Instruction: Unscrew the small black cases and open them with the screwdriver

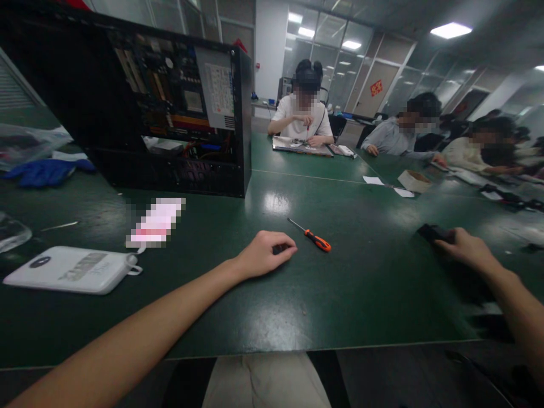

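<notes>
My left hand [267, 253] rests on the green table, thumb and fingers curled together. Something small and dark shows between them, too hidden to name. Just right of it lies a screwdriver [317, 239] with an orange and black handle, its shaft pointing up and left; neither hand touches it. At the right, my right hand [470, 249] grips a black object [434, 233] by its near end. Blur and the fingers hide what kind of thing it is. More dark material lies on the table below that hand.
An open computer case [246, 124] stands at the back left. Nearer are a white power bank [72, 271], a blurred pink-screened phone [157, 222] and blue gloves [45, 171]. Across the green table [280, 306], a person [304, 116] works on a laptop-like device; others sit to the right.
</notes>
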Action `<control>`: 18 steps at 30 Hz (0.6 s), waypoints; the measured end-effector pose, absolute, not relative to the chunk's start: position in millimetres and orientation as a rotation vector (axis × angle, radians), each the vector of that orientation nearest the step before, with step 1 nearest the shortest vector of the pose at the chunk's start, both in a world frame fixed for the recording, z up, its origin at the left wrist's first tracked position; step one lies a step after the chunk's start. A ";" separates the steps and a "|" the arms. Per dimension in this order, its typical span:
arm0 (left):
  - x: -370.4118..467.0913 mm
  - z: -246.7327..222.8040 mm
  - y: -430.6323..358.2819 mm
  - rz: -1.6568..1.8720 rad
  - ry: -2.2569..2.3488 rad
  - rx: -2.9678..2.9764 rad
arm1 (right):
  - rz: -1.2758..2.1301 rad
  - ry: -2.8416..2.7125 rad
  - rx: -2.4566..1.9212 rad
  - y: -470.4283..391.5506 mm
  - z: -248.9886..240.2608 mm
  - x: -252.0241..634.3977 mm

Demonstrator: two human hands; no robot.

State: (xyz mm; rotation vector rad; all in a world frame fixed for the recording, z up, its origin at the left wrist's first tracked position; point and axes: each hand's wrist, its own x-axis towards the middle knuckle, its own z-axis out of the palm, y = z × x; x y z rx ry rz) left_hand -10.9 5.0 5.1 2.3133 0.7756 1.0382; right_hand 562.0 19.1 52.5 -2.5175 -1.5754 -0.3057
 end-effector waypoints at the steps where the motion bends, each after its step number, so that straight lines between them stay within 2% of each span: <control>1: -11.1 5.5 5.7 1.053 0.797 2.296 | -0.243 -1.603 -2.516 20.7 55.1 556.8; 7: -13.4 8.6 7.8 1.116 0.906 2.244 | -0.222 -1.789 -2.276 16.7 72.8 483.6; 13: -10.4 12.0 6.5 1.212 0.938 2.184 | 0.060 -2.159 -1.424 -9.9 68.1 329.1; 18: -44.7 39.9 27.9 1.278 1.272 2.279 | 0.254 -2.455 -1.088 -16.1 42.3 236.7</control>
